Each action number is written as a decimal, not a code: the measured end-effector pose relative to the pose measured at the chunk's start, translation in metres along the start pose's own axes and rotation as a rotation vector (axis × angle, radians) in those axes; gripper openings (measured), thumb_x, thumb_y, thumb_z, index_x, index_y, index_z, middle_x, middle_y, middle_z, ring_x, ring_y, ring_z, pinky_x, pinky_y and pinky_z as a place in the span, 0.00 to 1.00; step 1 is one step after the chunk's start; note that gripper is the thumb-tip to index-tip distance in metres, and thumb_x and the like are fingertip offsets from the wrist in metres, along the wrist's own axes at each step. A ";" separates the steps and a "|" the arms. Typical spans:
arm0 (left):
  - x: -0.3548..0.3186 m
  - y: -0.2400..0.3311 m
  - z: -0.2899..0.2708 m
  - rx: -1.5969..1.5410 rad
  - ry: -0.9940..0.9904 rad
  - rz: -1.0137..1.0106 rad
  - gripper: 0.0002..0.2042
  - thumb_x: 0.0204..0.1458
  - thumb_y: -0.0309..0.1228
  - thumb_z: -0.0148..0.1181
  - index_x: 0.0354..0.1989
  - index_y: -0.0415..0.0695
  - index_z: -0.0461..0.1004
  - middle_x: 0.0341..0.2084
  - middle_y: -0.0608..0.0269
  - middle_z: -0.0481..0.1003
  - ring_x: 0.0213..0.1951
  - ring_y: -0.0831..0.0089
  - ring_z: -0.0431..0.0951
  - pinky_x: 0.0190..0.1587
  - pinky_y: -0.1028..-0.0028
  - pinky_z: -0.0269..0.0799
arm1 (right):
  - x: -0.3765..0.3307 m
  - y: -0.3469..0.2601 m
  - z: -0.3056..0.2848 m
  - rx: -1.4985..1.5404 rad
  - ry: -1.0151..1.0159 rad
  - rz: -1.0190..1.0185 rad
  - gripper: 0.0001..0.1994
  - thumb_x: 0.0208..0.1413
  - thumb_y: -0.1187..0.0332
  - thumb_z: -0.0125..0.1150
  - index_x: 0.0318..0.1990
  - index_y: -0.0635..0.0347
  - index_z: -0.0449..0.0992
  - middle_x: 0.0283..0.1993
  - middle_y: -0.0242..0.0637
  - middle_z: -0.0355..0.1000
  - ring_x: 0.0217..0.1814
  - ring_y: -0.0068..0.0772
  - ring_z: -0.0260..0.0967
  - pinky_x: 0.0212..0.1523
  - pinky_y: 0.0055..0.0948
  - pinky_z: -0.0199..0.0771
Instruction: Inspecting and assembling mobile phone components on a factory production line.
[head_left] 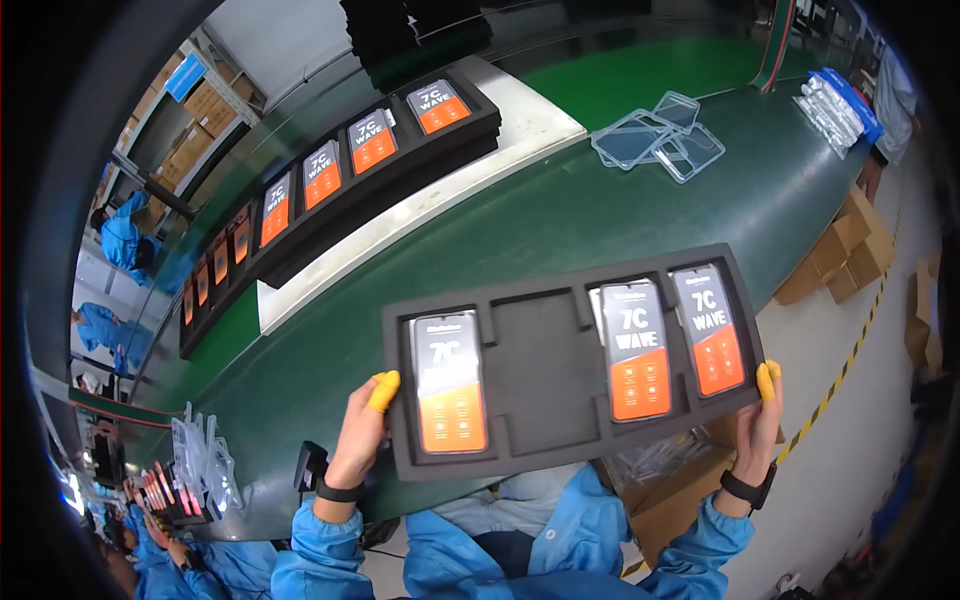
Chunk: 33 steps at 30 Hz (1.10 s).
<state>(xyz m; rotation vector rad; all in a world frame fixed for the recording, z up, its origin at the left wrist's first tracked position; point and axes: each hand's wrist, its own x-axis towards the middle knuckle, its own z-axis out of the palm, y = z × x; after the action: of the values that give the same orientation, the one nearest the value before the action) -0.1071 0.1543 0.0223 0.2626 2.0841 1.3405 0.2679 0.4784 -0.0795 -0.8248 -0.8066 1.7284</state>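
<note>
Because the black foam tray (545,375) is held by its two short ends above the green conveyor belt (560,215), it looks light but soft, likely to sag mid-span. The left hand (358,435) clasps the left edge, the right hand (757,425) the right edge. Three smartphones (638,350) sit loose in its slots, one slot bare; they seem slippery and fragile, so level carrying suits.

Three phones (637,350) lie in the foam tray (545,370), second slot bare.
</note>
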 end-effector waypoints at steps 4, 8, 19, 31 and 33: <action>0.013 0.012 0.011 -0.040 -0.197 0.077 0.16 0.63 0.44 0.54 0.40 0.41 0.73 0.21 0.74 0.67 0.20 0.84 0.66 0.21 0.82 0.60 | 0.016 0.008 -0.013 0.284 0.005 0.007 0.16 0.68 0.64 0.49 0.58 0.61 0.68 0.57 0.38 0.71 0.58 0.31 0.68 0.61 0.34 0.68; 0.041 0.028 0.069 -0.112 -0.299 -0.042 0.18 0.62 0.44 0.56 0.40 0.38 0.73 0.26 0.65 0.71 0.26 0.77 0.72 0.24 0.81 0.69 | 0.091 -0.016 -0.010 0.289 0.086 -0.083 0.20 0.68 0.60 0.49 0.61 0.64 0.66 0.60 0.41 0.70 0.59 0.33 0.68 0.61 0.36 0.66; 0.045 0.055 0.226 -0.265 -0.402 0.035 0.26 0.63 0.28 0.51 0.65 0.30 0.49 0.47 0.48 0.72 0.44 0.62 0.80 0.46 0.70 0.81 | 0.042 0.027 0.063 -0.905 0.328 -0.181 0.26 0.61 0.52 0.61 0.57 0.65 0.70 0.36 0.36 0.71 0.36 0.26 0.67 0.37 0.28 0.70; 0.000 0.022 0.193 0.050 -0.751 0.280 0.33 0.57 0.21 0.59 0.69 0.43 0.50 0.54 0.55 0.70 0.48 0.73 0.76 0.54 0.72 0.72 | 0.167 -0.036 0.037 -1.335 0.520 -0.467 0.25 0.61 0.55 0.55 0.58 0.64 0.70 0.48 0.56 0.76 0.51 0.60 0.72 0.51 0.46 0.71; -0.010 0.014 0.160 0.106 -0.700 0.393 0.31 0.56 0.19 0.59 0.68 0.42 0.54 0.48 0.56 0.73 0.42 0.76 0.77 0.49 0.74 0.72 | 0.168 -0.013 0.000 -1.140 0.590 -0.685 0.21 0.61 0.57 0.55 0.55 0.64 0.73 0.42 0.53 0.78 0.45 0.59 0.74 0.46 0.46 0.72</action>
<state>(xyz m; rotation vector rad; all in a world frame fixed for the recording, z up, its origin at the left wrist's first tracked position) -0.0044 0.2751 -0.0062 1.0665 1.5429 1.1187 0.2320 0.6420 -0.0938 -1.4622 -1.4266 0.2644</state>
